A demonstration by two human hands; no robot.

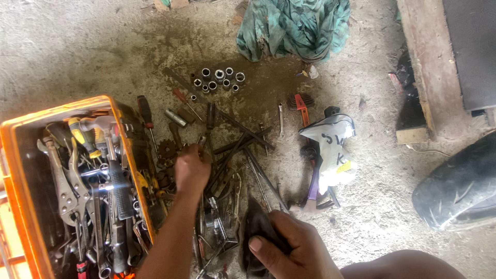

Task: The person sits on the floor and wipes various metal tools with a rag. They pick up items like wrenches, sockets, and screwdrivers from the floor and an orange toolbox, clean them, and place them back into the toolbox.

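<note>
Scattered steel rods and wrenches (232,155) under your left hand (191,168), fingers curled picking; right hand (289,243) grips dark greasy rag (256,227). Orange plastic toolbox (15,206) sits left.

Floor (77,46) was rough, matt concrete, dusty with a darker oily patch. The sockets (219,79) looked like shiny chromed steel, while the long rods (243,142) were dull, dark metal, kinda grimy. Orange crate (18,170) was glossy plastic, scuffed up. The rag (261,227) in the right hand (294,248) was dark, soft, greasy-looking cloth. Green cloth (294,26) up top was crumpled, matt fabric. White bag (333,139) was thin, slightly shiny plastic. Tyre (460,186) was matt black rubber.
</note>
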